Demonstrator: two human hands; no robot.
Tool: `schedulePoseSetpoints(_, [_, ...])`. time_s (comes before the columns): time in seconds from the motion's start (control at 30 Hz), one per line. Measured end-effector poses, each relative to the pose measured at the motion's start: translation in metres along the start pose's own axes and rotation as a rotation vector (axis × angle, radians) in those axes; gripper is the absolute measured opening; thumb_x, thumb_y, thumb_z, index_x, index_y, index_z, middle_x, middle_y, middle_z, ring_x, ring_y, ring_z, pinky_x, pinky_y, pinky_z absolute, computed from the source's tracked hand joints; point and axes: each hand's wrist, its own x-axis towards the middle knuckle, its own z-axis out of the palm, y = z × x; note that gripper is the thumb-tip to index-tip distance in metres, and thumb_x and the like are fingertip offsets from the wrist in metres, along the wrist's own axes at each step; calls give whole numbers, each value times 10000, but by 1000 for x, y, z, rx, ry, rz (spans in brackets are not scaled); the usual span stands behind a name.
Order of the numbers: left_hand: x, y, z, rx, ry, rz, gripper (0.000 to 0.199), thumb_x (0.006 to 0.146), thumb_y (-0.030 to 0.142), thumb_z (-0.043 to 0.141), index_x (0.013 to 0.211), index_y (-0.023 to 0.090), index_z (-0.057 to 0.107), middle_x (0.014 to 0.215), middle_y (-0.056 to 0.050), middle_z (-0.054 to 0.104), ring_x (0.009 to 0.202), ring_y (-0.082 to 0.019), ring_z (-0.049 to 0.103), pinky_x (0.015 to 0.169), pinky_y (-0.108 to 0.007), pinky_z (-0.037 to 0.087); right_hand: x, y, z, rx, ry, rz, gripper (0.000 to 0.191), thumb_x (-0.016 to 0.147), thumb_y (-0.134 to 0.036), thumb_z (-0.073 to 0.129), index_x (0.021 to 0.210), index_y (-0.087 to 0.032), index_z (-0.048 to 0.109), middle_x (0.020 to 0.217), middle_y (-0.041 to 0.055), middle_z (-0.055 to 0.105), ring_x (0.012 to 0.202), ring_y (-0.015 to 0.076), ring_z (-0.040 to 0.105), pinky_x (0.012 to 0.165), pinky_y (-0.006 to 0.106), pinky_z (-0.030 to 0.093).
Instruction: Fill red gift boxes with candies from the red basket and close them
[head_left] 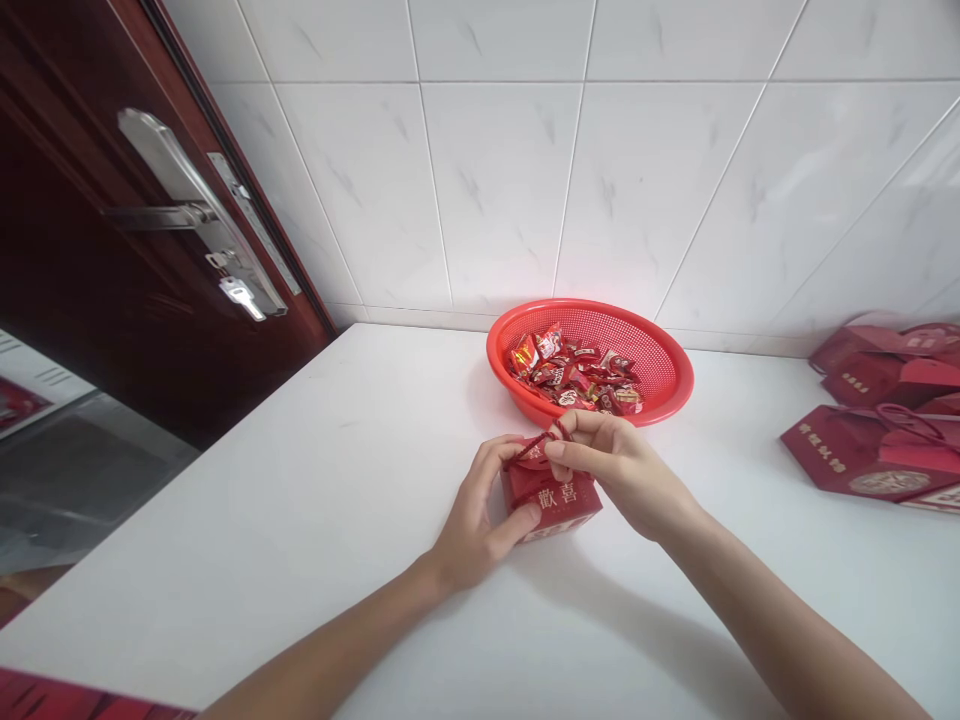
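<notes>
A small red gift box (559, 508) with pale Chinese characters rests on the white table in front of me. Around its left side my left hand (480, 510) is closed, the thumb on the near face and the fingers at the back. My right hand (611, 465) pinches the dark red twisted cord (531, 446) at the top of the box between thumb and fingers. Just behind the box, a red plastic basket (671, 385) holds several wrapped candies (577, 378), mostly in red wrappers.
At the right edge, several red gift boxes (847, 450) stand on the white table (337, 430). A tiled wall (502, 190) rises behind. On the left is a dark wooden door (67, 200) with a metal handle (161, 215) and keys. Something red (67, 695) shows at the lower left.
</notes>
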Motion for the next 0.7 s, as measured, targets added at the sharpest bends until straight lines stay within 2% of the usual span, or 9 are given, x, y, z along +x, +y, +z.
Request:
schedulePoseSetpoints(0.13, [2, 1, 0, 17, 34, -28, 374, 884, 232, 677, 1250, 268, 608, 1318, -85, 597, 1278, -291, 551, 1111, -473, 457, -1, -1, 0, -104, -42, -6, 356, 741, -409, 880, 779, -181, 609, 727, 10, 696, 701, 144, 643, 657, 259, 501])
schedulePoseSetpoints(0.23, [2, 0, -1, 51, 32, -20, 376, 893, 278, 695, 1259, 270, 609, 1332, -91, 584, 1293, -290, 544, 1112, -466, 456, -2, -2, 0, -110, -65, -16, 363, 783, -446, 845, 791, -188, 590, 746, 26, 720, 729, 158, 667, 673, 269, 517])
schedulePoseSetpoints(0.47, [1, 0, 1, 234, 25, -29, 428, 801, 363, 792, 1181, 268, 621, 1306, -96, 549, 1306, -338, 499, 1096, -534, 421, 2, 0, -5, -61, -13, -32, 299, 783, -358, 846, 773, -179, 607, 647, -26, 649, 646, 114, 600, 673, 249, 478])
schedulePoseSetpoints(0.7, [2, 11, -1, 339, -15, -53, 227, 863, 372, 669, 1051, 253, 620, 1222, -77, 595, 1186, -311, 538, 1037, -519, 396, 3, 0, -4, -46, -61, -2, 337, 715, -343, 898, 766, -179, 608, 647, -32, 631, 619, 109, 570, 622, 240, 450])
